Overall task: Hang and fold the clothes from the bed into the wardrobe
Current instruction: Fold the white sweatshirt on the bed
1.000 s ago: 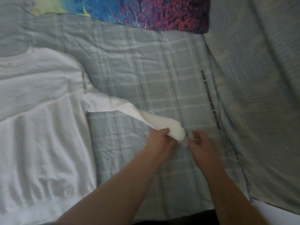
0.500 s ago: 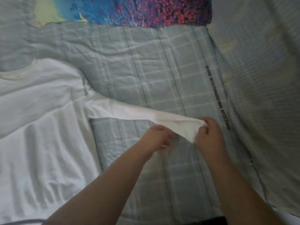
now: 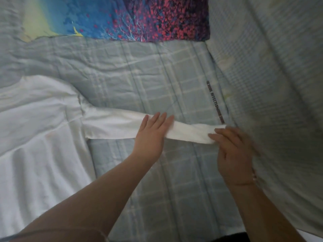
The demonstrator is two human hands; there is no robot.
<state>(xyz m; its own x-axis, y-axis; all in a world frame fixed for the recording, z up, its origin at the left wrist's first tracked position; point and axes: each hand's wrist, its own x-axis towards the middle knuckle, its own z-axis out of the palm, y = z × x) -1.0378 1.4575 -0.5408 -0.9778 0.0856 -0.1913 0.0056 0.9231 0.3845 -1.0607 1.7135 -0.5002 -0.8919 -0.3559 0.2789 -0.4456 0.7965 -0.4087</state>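
A white long-sleeved top (image 3: 35, 137) lies flat on the left of the bed. Its sleeve (image 3: 115, 125) stretches out to the right across the pale blue checked cover. My left hand (image 3: 152, 133) lies flat on the middle of the sleeve, fingers straight and pressing down. At the cuff end (image 3: 197, 134) my right hand (image 3: 234, 154) rests with straight fingers on the fabric, its fingertips touching the cuff.
The pale blue checked bed cover (image 3: 157, 84) fills the middle. A bright blue, yellow and purple printed cloth (image 3: 131, 18) lies at the far edge. A light blue striped sheet (image 3: 271, 84) bulges up along the right side.
The sleeve was bunched and held in my fingers; both hands pulled it out to the right. It now lies straight and flat, with both hands opened on top of it.
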